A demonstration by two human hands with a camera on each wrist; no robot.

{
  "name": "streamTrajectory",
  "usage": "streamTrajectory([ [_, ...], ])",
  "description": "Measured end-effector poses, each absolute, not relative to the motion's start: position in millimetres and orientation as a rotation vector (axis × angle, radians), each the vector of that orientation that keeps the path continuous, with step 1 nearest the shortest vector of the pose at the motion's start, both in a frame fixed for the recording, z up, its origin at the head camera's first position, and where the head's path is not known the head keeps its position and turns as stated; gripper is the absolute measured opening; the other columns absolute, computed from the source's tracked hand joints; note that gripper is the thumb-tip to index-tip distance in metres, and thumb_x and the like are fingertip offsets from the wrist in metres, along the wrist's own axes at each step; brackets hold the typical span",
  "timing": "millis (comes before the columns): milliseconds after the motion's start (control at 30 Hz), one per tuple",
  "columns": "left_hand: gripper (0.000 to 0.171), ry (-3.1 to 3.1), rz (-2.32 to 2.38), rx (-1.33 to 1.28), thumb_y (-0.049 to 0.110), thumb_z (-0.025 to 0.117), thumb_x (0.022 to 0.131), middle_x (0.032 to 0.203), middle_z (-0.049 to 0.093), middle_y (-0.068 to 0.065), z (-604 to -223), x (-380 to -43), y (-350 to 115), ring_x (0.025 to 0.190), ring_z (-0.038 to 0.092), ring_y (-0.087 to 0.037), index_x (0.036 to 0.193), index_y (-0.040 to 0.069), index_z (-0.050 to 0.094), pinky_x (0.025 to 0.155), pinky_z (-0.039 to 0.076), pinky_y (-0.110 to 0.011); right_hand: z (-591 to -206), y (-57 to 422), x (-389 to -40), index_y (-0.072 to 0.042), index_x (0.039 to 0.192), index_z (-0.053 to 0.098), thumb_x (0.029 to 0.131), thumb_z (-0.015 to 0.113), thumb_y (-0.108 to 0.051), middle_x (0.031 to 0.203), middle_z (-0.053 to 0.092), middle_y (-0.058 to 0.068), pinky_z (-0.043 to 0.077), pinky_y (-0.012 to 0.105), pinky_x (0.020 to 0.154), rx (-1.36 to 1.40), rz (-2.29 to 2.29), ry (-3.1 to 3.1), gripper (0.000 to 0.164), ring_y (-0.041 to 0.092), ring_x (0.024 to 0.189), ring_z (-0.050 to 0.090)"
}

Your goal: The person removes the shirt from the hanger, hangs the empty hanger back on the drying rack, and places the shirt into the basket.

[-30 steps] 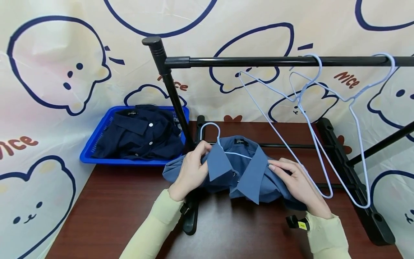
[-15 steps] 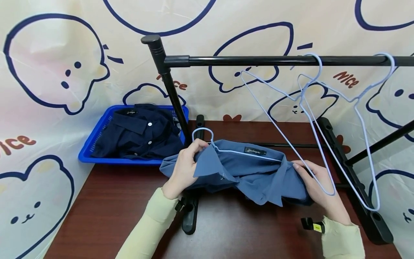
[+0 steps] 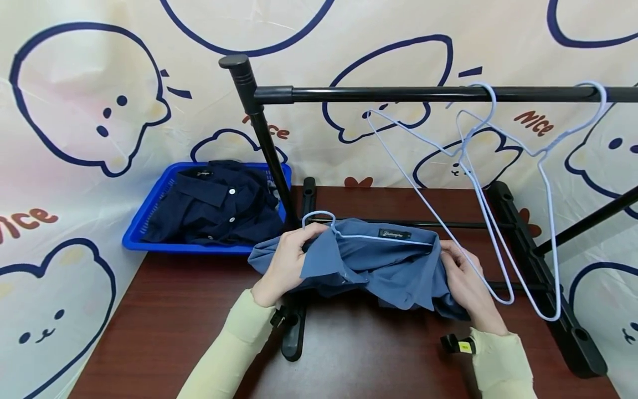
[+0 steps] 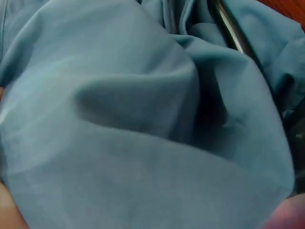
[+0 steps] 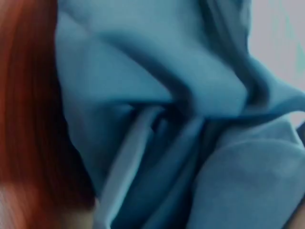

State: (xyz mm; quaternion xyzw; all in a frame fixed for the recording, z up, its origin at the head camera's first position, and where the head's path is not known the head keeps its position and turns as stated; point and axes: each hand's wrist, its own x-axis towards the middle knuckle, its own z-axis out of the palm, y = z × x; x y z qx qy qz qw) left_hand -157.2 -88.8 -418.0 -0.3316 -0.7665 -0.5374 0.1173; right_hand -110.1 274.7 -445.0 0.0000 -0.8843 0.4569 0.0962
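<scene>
A blue-grey collared shirt (image 3: 389,266) is held up over the table between my two hands, with a dark label inside its neck. A light-blue wire hanger (image 3: 319,214) runs inside the shirt; its hook sticks up at the left of the collar and the rest is mostly covered by cloth. My left hand (image 3: 285,263) grips the shirt at the collar's left side, just below the hook. At the right shoulder, my right hand (image 3: 468,285) pinches the fabric. Both wrist views are filled with folds of the shirt cloth (image 4: 119,176).
A black clothes rack (image 3: 379,95) stands on the brown table (image 3: 199,332). Two light-blue hangers (image 3: 490,233) hang from its bar at right, one close in front of my right hand. A blue basket (image 3: 137,235) with a navy shirt (image 3: 214,205) sits at back left.
The collar has been pulled wide, showing the label and the hanger's wire across the neck. My right hand moved right with the fabric, then slightly back left. The hook dropped a little.
</scene>
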Motion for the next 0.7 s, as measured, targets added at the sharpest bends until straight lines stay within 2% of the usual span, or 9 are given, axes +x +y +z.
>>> streamTrajectory([
  [100,0.019,-2.267,-1.557,-0.937,0.012,0.06,0.103,0.101,0.072,0.003,-419.5,-157.9,-88.7,0.085,0.065,-0.013,0.119,0.012,0.069,0.076,0.052,-0.032,-446.8,270.9,-112.4,-0.009,0.123,0.066,0.111,0.043,-0.026,0.095,0.064,-0.002,0.039,0.028,0.072,-0.075,1.579,-2.586,0.032,0.014,0.086,0.051],
  [200,0.019,-2.279,-1.521,-0.907,0.011,0.056,0.105,0.1,0.07,0.001,-420.6,-159.2,-88.6,0.083,0.064,-0.013,0.12,0.009,0.067,0.074,0.051,-0.032,-448.7,270.7,-113.6,-0.007,0.122,0.065,0.111,0.045,-0.026,0.107,0.066,-0.008,0.043,0.023,0.077,-0.079,1.901,-2.426,0.03,0.009,0.093,0.054],
  [333,0.019,-2.282,-1.482,-0.889,0.009,0.052,0.106,0.105,0.069,-0.003,-421.6,-161.7,-88.6,0.087,0.065,-0.013,0.119,0.006,0.065,0.077,0.052,-0.032,-453.6,271.6,-114.8,-0.011,0.118,0.067,0.11,0.049,-0.024,0.108,0.067,-0.003,0.05,0.023,0.071,0.046,2.334,-2.125,0.023,0.01,0.083,0.062],
  [433,0.019,-2.289,-1.466,-0.873,0.007,0.05,0.106,0.104,0.069,-0.003,-422.5,-163.1,-88.7,0.086,0.064,-0.013,0.118,0.006,0.064,0.077,0.052,-0.032,-458.7,271.9,-115.5,-0.011,0.12,0.065,0.11,0.048,-0.022,0.112,0.066,0.0,0.052,0.022,0.074,0.136,2.545,-1.967,0.023,0.01,0.089,0.064],
  [533,0.019,-2.296,-1.464,-0.873,0.006,0.052,0.103,0.103,0.068,-0.002,-423.9,-163.7,-88.3,0.085,0.063,-0.013,0.118,0.006,0.064,0.076,0.051,-0.032,-461.8,270.8,-116.8,-0.009,0.124,0.063,0.111,0.046,-0.023,0.115,0.065,0.001,0.052,0.022,0.077,0.107,2.541,-1.996,0.025,0.01,0.093,0.063],
  [700,0.024,-2.337,-1.435,-0.903,0.012,0.058,0.102,0.112,0.068,-0.001,-425.5,-164.4,-85.0,0.095,0.063,-0.013,0.124,0.008,0.065,0.084,0.052,-0.032,-454.3,262.8,-119.2,-0.01,0.126,0.066,0.108,0.054,-0.019,0.113,0.066,-0.007,0.046,0.02,0.081,-0.21,2.026,-2.182,0.024,0.009,0.1,0.059],
])
